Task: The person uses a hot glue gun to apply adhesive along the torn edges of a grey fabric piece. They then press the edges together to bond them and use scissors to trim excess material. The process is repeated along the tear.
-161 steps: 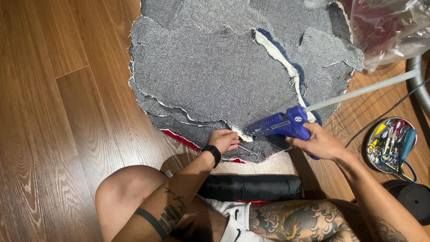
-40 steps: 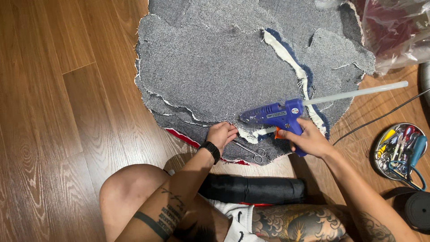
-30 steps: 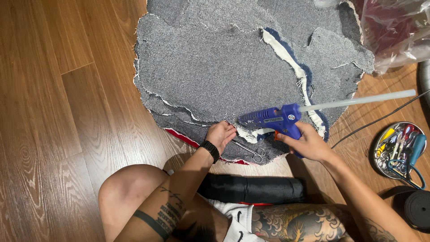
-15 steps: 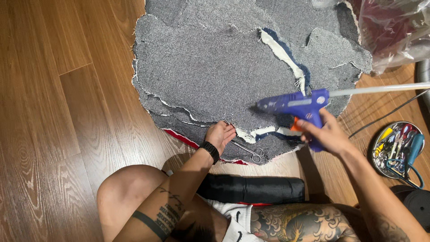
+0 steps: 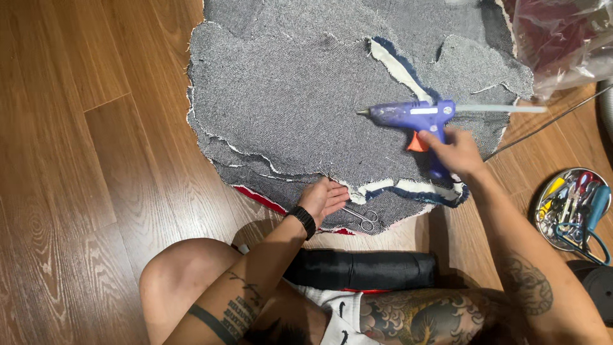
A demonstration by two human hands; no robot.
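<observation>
Seen from above, over a brown wood floor (image 5: 83, 160). Big piece of grey denim cloth (image 5: 287, 96) spread flat, with frayed white edges and a strip of red showing under its near edge. Left hand (image 5: 324, 199) pressed flat on the near edge of the cloth, black band on the wrist. Small scissors (image 5: 365, 218) lying on the cloth just beside that hand. Right hand (image 5: 454, 153) wrapped around the handle of a blue glue gun (image 5: 412, 116), lifted above the cloth, tip pointing left, pale glue stick poking out the back. Black roll (image 5: 361, 270) lying near the knees. Round tin of tools (image 5: 573, 207) off to the right. Clear plastic bag (image 5: 562, 38) up in the corner.
</observation>
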